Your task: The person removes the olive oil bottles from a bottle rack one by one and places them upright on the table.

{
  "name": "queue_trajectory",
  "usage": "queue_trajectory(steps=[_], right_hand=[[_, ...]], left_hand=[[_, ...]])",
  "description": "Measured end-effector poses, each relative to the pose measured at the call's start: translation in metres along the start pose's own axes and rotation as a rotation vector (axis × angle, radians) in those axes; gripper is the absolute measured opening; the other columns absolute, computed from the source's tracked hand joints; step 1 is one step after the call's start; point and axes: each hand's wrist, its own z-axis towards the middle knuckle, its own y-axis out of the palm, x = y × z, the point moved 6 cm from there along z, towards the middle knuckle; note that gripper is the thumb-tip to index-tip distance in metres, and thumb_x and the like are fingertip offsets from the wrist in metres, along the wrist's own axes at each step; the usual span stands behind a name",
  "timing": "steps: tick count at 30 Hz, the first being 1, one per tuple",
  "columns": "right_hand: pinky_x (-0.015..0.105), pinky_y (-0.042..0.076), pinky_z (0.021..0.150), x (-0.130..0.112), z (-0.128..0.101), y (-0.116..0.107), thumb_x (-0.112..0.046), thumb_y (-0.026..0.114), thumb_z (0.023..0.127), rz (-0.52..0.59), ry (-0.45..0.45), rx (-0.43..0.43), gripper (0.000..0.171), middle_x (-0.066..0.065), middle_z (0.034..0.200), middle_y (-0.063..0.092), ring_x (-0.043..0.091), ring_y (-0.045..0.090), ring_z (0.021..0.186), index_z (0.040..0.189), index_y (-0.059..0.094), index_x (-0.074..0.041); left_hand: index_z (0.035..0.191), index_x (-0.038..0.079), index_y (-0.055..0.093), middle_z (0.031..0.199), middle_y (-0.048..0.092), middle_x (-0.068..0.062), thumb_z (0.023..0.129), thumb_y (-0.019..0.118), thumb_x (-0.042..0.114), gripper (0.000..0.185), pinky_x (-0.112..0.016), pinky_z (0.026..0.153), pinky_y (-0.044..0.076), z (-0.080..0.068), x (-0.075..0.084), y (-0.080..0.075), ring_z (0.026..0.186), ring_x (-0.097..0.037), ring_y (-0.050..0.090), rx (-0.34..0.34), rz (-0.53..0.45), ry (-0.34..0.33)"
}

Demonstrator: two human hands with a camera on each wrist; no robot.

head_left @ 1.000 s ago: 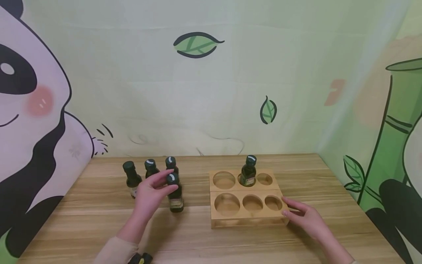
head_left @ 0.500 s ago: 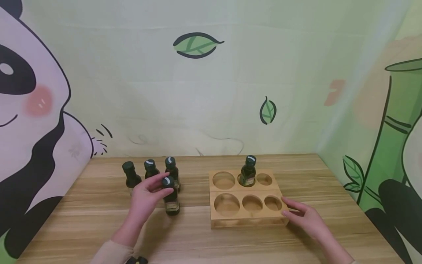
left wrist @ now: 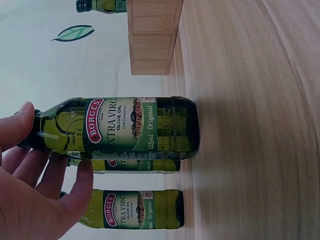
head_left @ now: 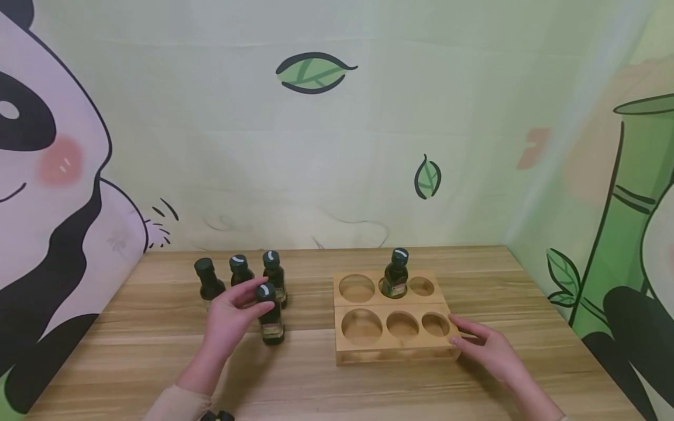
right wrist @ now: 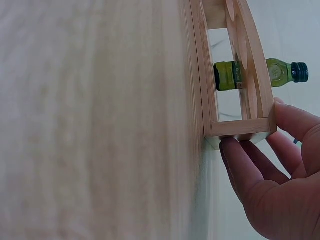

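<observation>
Left hand (head_left: 229, 318): nearest the camera on the left, fingers and thumb curled around the neck and cap of the front olive oil bottle (head_left: 271, 316); wrist view shows fingertips (left wrist: 17, 125) on the neck, so grip is at the top, not on the body.
Right hand (head_left: 487, 348): near right, fingers fairly straight, pressing the right end of the wooden rack (head_left: 395, 348); thumb on the top edge, fingers (right wrist: 237, 165) down the end wall. Steadying it, holding nothing else.
Held bottle: upright, base on or just at the table (head_left: 316, 380); cannot tell if it has any lift. Long axis vertical, label facing the wrist camera.
Key relation: rack lies to the right of the held bottle, close by, bare tabletop between them. Left hand is the nearer one to the bottle; right hand is at the rack's far end.
Rack: two rows of three round holes. Front row all vacant; nearest vacant hole (head_left: 361, 326) is front-left, closest to the grip.
Back row: one racked bottle (head_left: 396, 275) upright in the middle hole, holes either side vacant.
Behind the grip: three spare bottles (head_left: 239, 272) upright in a row, just behind the held one, near but apart from it.
</observation>
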Motion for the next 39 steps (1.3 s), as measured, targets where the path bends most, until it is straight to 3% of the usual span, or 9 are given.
queue_trajectory(steps=[12, 33, 36, 39], right_hand=[[0.025, 0.054, 0.084, -0.0004, -0.0004, 0.0003, -0.020, 0.074, 0.091, 0.013, -0.009, -0.003, 0.058, 0.027, 0.144, 0.046, 0.035, 0.061, 0.114, 0.140, 0.052, 0.002], [0.028, 0.055, 0.085, 0.0027, 0.0009, -0.0001, -0.023, 0.075, 0.090, -0.019, -0.004, 0.005, 0.059, 0.025, 0.144, 0.047, 0.036, 0.060, 0.116, 0.140, 0.053, 0.000], [0.028, 0.055, 0.086, 0.0026, 0.0011, -0.0001, -0.023, 0.074, 0.091, -0.011, -0.003, 0.003, 0.059, 0.025, 0.144, 0.047, 0.036, 0.060, 0.116, 0.140, 0.052, 0.000], [0.028, 0.054, 0.086, 0.0026, 0.0011, -0.0001, -0.022, 0.074, 0.091, 0.001, 0.000, 0.002, 0.058, 0.025, 0.144, 0.047, 0.035, 0.059, 0.116, 0.140, 0.052, 0.000]], left_hand=[[0.125, 0.007, 0.069, 0.116, 0.070, -0.015, 0.080, 0.082, 0.004, 0.047, -0.020, 0.080, 0.053, -0.0017, -0.0002, -0.0011, 0.104, -0.027, 0.068, -0.009, 0.018, 0.027], [0.131, 0.005, 0.063, 0.119, 0.068, -0.017, 0.082, 0.082, 0.008, 0.052, -0.018, 0.083, 0.052, -0.0029, -0.0009, -0.0025, 0.105, -0.021, 0.066, -0.034, 0.072, 0.096], [0.134, 0.004, 0.060, 0.122, 0.067, -0.017, 0.082, 0.082, 0.009, 0.057, -0.022, 0.085, 0.053, -0.0028, -0.0010, -0.0026, 0.108, -0.026, 0.064, -0.043, 0.089, 0.093], [0.138, 0.002, 0.056, 0.126, 0.064, -0.018, 0.081, 0.082, 0.008, 0.062, -0.035, 0.091, 0.054, -0.0022, -0.0013, -0.0022, 0.114, -0.030, 0.062, -0.061, 0.086, 0.096]])
